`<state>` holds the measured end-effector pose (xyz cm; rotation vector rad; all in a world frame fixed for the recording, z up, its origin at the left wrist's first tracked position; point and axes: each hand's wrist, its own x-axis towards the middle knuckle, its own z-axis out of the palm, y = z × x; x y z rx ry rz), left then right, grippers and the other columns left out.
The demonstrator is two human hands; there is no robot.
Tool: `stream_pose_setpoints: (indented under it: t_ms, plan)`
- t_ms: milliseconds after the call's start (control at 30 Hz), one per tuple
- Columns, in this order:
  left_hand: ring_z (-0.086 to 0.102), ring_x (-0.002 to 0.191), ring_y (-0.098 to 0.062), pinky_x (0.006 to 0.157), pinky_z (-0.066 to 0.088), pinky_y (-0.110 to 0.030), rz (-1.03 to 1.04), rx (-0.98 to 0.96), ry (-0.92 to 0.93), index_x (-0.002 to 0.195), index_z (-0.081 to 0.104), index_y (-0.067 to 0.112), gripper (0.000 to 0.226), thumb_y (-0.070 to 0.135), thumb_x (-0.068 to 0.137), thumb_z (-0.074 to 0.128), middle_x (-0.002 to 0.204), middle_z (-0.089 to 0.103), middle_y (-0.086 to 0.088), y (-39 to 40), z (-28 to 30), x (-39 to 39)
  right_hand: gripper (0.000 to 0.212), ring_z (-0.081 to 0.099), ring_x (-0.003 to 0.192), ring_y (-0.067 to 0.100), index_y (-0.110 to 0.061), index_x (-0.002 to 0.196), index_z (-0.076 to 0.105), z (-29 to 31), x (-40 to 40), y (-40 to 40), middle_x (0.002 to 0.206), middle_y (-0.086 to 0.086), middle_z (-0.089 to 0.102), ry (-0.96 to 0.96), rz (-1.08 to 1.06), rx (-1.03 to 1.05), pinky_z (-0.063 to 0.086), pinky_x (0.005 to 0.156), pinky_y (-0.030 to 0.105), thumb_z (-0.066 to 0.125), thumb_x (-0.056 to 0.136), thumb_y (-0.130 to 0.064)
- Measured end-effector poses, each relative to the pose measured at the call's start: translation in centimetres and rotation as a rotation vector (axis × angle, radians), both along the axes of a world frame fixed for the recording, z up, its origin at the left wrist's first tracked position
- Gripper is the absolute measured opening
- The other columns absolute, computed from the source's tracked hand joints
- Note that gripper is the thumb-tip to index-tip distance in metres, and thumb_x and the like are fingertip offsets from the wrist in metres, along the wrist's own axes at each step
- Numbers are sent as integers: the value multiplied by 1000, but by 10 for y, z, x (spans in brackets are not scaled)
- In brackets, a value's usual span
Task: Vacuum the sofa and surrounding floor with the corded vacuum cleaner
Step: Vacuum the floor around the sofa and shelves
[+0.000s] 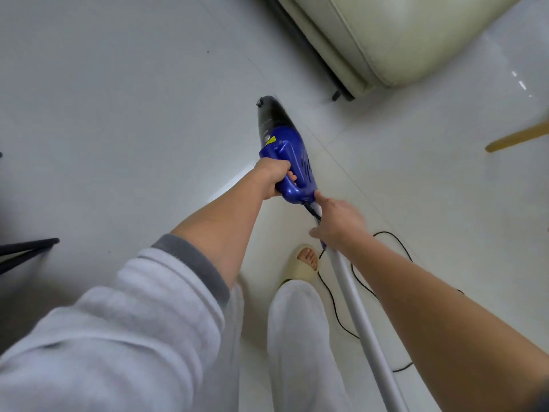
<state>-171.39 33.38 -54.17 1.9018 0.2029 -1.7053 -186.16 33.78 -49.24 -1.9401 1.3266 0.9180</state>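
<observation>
The left grip point(271, 179) is curled tight round the blue handle of the vacuum point(289, 162), fingers wrapped under the loop and knuckles on top. The right grip point(337, 220) sits just behind the vacuum's rear end, index finger stretched forward to touch the blue body, thumb spread; its other fingers lie over the top of the grey tube point(359, 307), and whether they close round it cannot be told.

The vacuum is held off the floor point(118, 114), its black nose pointing away from the person toward the sofa point(395, 40), well apart from it. The tube runs from the right grip back down toward the lower edge of the view, beside the right forearm. A black cord point(335, 310) leaves the vacuum's rear, passes under the right grip and loops over the floor to the right of the tube and the foot.

The sofa, cream with a dark base and a small black leg, fills the upper right corner. A slipper point(303, 272) with bare toes showing stands on the pale tiles below the hands. A wooden leg point(517, 138) enters at the right edge, and dark stand legs point(29, 245) at the left.
</observation>
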Motion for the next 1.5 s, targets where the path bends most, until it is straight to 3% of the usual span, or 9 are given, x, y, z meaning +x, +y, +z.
stream_pose_setpoints:
  t_ms: [100,233,433,567,700,833,1067,1233,1500]
  plan:
    - [55,63,-14,77,54,-32,31,5,4,90,55,7,10,1,92,47,69,56,-4,17,1,38,69,52,67,16,-27,143,29,-1,37,9,81,1,53,-20,22,5,40,48,26,62,85,-13]
    - [55,62,-13,70,53,-29,86,13,18,93,55,7,11,1,91,47,67,55,-3,44,5,88,67,55,72,19,-25,140,33,1,86,26,83,2,55,-39,96,2,46,54,29,63,81,-10]
    - [54,62,-13,68,54,-29,177,10,22,89,55,8,11,1,92,47,68,55,-3,72,5,139,68,53,73,21,-26,139,35,3,137,41,81,-1,52,-54,170,14,38,53,28,62,79,-9]
    - [53,61,-14,74,53,-32,275,22,21,86,54,7,13,1,92,46,67,54,-4,98,0,173,73,52,77,22,-29,143,32,2,173,50,87,0,54,-47,247,26,39,59,28,61,79,-11]
    - [52,60,-13,64,52,-29,358,31,19,85,53,8,14,0,92,45,66,52,-3,122,-2,205,81,51,78,22,-31,149,23,0,207,63,89,0,53,-56,317,35,39,61,29,61,80,-13]
    - [52,60,-13,64,52,-29,371,39,9,85,54,7,13,0,90,45,66,52,-3,138,-1,230,73,53,77,23,-27,142,32,-5,231,80,85,0,53,-83,316,44,41,59,30,62,78,-11]
    - [55,62,-14,67,53,-29,340,18,7,89,56,6,10,-1,90,48,68,56,-4,144,-3,242,69,55,77,24,-23,140,33,-8,243,88,79,1,50,-89,337,11,47,60,33,62,80,-9]
    - [55,61,-13,75,55,-32,367,-13,-6,88,54,8,12,-2,89,47,67,55,-4,132,-7,245,66,52,74,24,-24,140,34,-12,248,73,76,1,46,-85,357,-46,40,56,31,59,81,-8]
    - [56,64,-13,66,55,-29,323,11,52,92,54,8,14,-3,89,47,70,56,-4,126,-1,232,66,48,75,24,-23,144,30,-6,232,70,85,3,48,-76,366,-67,38,59,31,55,85,-7]
